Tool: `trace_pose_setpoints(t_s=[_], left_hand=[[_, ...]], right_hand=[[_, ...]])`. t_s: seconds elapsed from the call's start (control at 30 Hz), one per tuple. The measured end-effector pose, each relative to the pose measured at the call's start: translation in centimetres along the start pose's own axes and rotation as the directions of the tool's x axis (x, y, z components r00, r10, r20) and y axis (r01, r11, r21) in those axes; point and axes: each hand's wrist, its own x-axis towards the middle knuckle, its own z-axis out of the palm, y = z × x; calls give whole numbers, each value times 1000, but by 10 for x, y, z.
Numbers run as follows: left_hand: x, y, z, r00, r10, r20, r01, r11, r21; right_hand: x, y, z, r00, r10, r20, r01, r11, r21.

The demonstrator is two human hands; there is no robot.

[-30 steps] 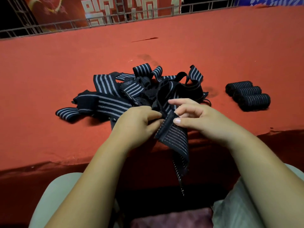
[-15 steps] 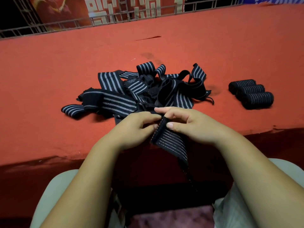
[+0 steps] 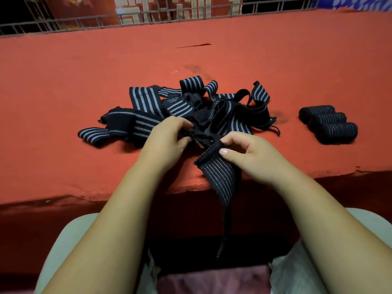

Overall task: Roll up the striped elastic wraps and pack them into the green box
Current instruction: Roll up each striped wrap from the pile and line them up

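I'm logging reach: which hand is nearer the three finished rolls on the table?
Right. The right hand, pinching the striped wrap, lies left of the rolls; the left hand grips it farther left, by the loose pile.

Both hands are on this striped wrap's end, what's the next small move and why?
Probably curl the folded end over to start a tight roll: the right hand pinches the wrap there, the left hand grips beside it, and the tail hangs unrolled off the table.

- Looks like a makeshift work station at a stall or venue: a long bench (image 3: 84,77) draped in red cloth.
- Behind it stand a metal railing (image 3: 63,25) and a red banner (image 3: 135,9) with large pale characters.
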Motion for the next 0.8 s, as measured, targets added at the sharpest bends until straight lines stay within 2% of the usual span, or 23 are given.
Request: trace_pose_setpoints(t_s=[0.17, 0.33, 0.4, 0.47, 0.5, 0.57, 0.63, 0.7, 0.77, 0.8], left_hand=[[3, -10, 3, 992, -82, -93, 74, 994, -79], [5, -24, -12, 977, -163, -136, 160, 987, -35], [4, -24, -18, 989, -127, -78, 132, 990, 56], [-2, -13, -18, 999, -40, -30, 45, 977, 207], [-6, -4, -17, 999, 6, -43, 4, 973, 231], [-13, 21, -16, 998, 37, -58, -27, 985, 170], [-21, 45, -13, 995, -96, 22, 96, 995, 17], [-27, 60, -4, 952, -264, 154, 276, 959, -62], [-31, 68, 1, 880, -375, 290, 442, 871, -214], [-32, 71, 3, 843, -390, 372, 519, 771, -368]], right_hand=[[3, 5, -2, 993, 58, -102, -66, 995, -79], [2, 12, -10, 972, 99, -215, -119, 989, -83], [0, 15, -16, 973, 114, -198, -117, 993, -3], [-3, 15, -17, 980, 106, -167, -93, 992, 86], [-4, 14, -17, 983, 96, -159, -77, 990, 122], [-5, 11, -16, 986, 66, -155, -33, 978, 205], [-6, 7, -16, 987, 59, -148, -8, 946, 324], [-7, 5, -16, 990, 64, -124, -2, 896, 444], [-10, 4, -16, 994, 68, -85, -12, 847, 532], [-12, 3, -16, 996, 66, -67, -17, 827, 561]])
